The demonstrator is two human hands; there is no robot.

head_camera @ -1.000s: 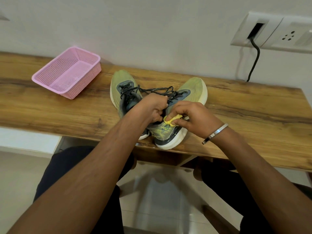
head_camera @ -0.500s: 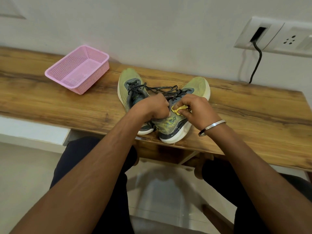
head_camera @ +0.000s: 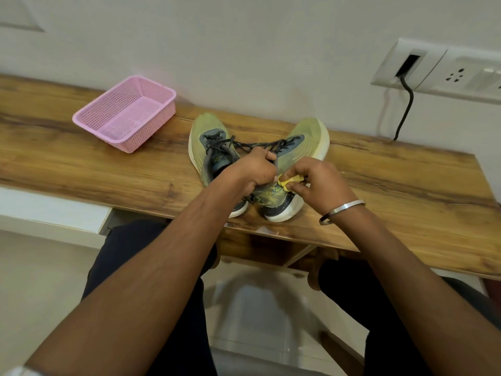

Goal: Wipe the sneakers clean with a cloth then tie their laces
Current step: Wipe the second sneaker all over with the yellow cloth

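My right hand (head_camera: 317, 183) pinched a small bunched yellow cloth (head_camera: 288, 181) between thumb and curled fingers, pressing it against the side of the right sneaker (head_camera: 295, 164) near its middle. My left hand (head_camera: 254, 172) was closed in a fist over the collar of that same sneaker, fingers curled round its edge and what looked like the dark laces (head_camera: 254, 144); I could not tell exactly how much of the lace it held.

Both sneakers stood at the centre of the frame on the wooden table (head_camera: 406, 185), heels at the near edge and toes toward the wall. The right one ran long from lower left to upper right, its toe leaning to the right. The left sneaker (head_camera: 206, 147) ran from its heel by my left wrist up to a toe pointing toward the top of the frame, tilted slightly left. Their heels sat close together and the toes spread apart, with the untied laces strung across between them.

A metal bracelet (head_camera: 341, 211) circled my right wrist. A pink basket (head_camera: 124, 112) stood on the table in the upper left, well apart from the sneakers. On the wall in the upper right was a socket panel (head_camera: 439, 69) with a black cable (head_camera: 405, 109) hanging down.
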